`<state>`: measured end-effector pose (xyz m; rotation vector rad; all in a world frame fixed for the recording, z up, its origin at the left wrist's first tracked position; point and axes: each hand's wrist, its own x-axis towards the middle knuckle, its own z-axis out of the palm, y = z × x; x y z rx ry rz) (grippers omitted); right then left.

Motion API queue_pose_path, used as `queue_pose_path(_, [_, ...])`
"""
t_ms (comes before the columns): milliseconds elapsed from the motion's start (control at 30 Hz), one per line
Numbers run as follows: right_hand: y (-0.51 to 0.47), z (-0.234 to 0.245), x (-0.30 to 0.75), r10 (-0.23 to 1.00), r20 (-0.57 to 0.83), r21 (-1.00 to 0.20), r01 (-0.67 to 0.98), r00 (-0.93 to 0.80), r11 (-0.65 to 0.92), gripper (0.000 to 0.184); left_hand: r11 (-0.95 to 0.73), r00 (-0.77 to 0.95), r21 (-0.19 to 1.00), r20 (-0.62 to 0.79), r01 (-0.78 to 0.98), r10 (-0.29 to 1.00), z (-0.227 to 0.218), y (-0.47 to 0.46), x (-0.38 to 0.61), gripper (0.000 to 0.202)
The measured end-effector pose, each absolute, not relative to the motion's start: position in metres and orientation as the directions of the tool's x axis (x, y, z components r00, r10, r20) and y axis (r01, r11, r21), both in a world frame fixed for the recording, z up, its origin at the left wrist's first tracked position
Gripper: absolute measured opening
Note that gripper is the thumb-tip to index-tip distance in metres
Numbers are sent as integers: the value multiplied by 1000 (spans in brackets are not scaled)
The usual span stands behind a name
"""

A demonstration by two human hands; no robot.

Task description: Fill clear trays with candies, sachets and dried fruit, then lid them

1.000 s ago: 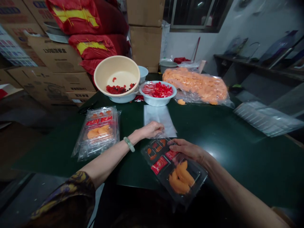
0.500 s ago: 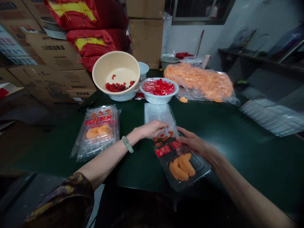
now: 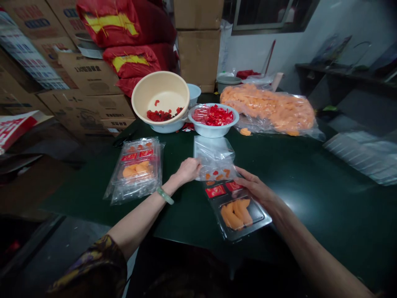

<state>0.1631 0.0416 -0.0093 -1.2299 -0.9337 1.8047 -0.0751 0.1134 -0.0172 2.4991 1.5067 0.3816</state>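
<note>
Lower centre of frame: clear tray lies on the dark green table, long axis pointing up-frame. Near compartment holds orange pieces, the middle one two red sachets. The far compartment, with small orange bits, already sits under the film of a clear bag lying flat just above it.

Left hand: fingers closed together, pinching the left side of the bag's mouth. Right hand: fingers stretched along the tray's far right corner, touching it. Whether they clamp the tray or only press on it cannot be told.

Step in hand, by judgement: bagging the tray, only the leading end inside so far. A further slide would call for the mouth held wide and the tray kept level, so the loose pieces stay in their compartments.

Around: stack of bagged trays at centre left; cream bowl with red bits and pale blue bowl of red sachets above centre; big bag of orange pieces upper right; cardboard boxes and red sacks upper left.
</note>
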Motion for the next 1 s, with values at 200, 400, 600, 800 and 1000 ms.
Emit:
queue_pose_path(200, [12,-18,146,902,-395,-825,-362,-176,-433,69,-573,527,362,226,735,819,-5,73,-102,20])
queue_pose_path(400, [-49,-18,120,898,-422,-770,-474,-123,-427,64,-667,572,370,342,646,745,1,22,-126,20])
queue_pose_path(600, [-75,-12,110,891,-441,-779,-448,-103,-438,64,-670,569,448,357,591,741,8,-2,-136,20])
queue_pose_path(800, [-80,-20,99,899,-434,-846,-320,-53,-427,69,-676,583,425,344,602,736,12,-12,-146,20])
queue_pose_path(1000, [-89,-18,85,890,-455,-865,-242,9,-440,72,-594,598,552,201,586,776,8,-9,-157,24])
